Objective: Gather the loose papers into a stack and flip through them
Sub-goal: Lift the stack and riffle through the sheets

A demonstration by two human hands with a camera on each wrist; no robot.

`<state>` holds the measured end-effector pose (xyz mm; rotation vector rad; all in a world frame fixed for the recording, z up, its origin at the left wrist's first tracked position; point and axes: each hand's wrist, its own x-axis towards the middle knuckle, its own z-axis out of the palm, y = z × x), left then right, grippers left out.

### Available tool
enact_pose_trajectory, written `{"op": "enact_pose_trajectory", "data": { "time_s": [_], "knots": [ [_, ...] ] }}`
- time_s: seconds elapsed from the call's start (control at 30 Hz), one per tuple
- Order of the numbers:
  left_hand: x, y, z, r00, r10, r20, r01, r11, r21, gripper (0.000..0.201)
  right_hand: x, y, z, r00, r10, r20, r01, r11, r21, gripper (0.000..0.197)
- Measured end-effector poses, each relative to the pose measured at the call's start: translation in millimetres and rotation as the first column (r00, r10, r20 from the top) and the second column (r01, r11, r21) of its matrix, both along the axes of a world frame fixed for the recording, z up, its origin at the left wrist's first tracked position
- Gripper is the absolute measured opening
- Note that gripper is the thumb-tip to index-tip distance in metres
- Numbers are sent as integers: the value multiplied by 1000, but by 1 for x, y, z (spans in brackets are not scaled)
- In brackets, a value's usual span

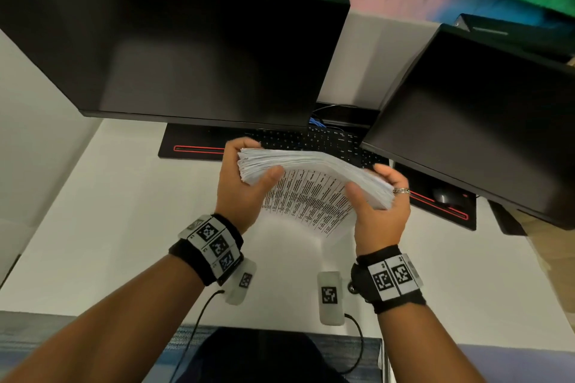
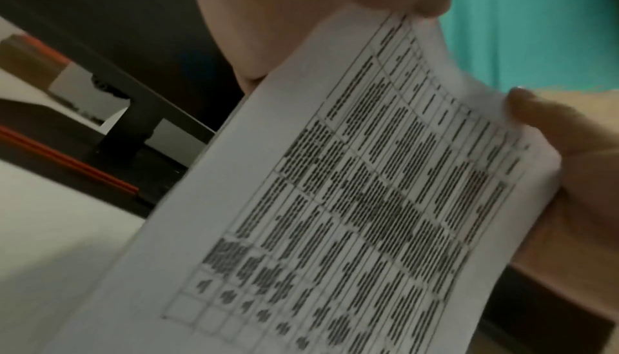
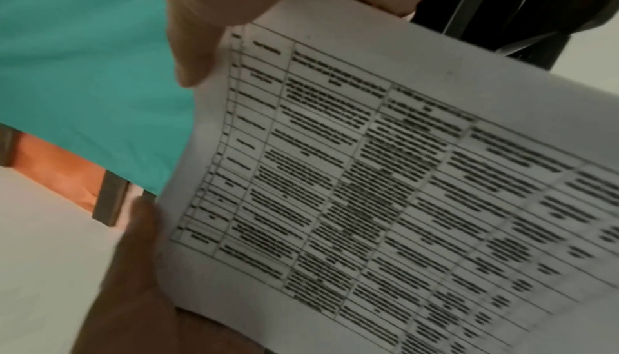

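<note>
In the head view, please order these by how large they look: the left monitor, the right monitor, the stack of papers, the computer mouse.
1. left monitor
2. right monitor, partly cut off by the frame
3. stack of papers
4. computer mouse, half hidden under the right monitor

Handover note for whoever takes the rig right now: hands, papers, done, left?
Left hand: grips the left end of the paper stack, thumb on the near face.
Right hand: grips the right end, thumb on the near face.
Stack: held in the air above the white desk, in front of the keyboard, bowed, with a printed table facing the person.
Done: papers gathered into one stack; none loose on the visible desk.
Left: flip through the sheets; the pictures do not settle whether that has begun.
</note>
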<state>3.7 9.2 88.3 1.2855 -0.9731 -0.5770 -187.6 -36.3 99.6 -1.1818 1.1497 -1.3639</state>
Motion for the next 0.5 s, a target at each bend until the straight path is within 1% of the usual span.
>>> {"op": "enact_pose_trajectory", "data": {
  "time_s": [0.1,0.13,0.17,0.23,0.3,0.4,0.5],
  "knots": [
    [-2,-10,10,995,73,-68,-75,997,-28,25,4,-1,4,1000,-23,4,23,1000,-3,20],
    [-2,-13,13,992,93,-89,-95,995,-15,21,5,-3,5,999,-43,8,43,999,8,9],
    [-2,-17,15,989,105,-102,-105,994,4,21,6,-5,5,998,-65,16,64,998,26,3],
    [1,-21,17,987,118,-108,-115,993,36,23,7,-7,5,996,-91,6,91,995,31,10],
    [4,-23,17,987,124,-98,-121,992,45,22,7,-9,6,995,-102,-18,103,994,26,13],
    [7,-26,19,988,148,-36,-145,987,62,16,5,-10,5,993,-106,-42,107,994,10,12],
    [12,-28,21,988,155,-11,-154,985,80,18,5,-10,6,994,-92,-61,93,996,6,11]
  ]
}}
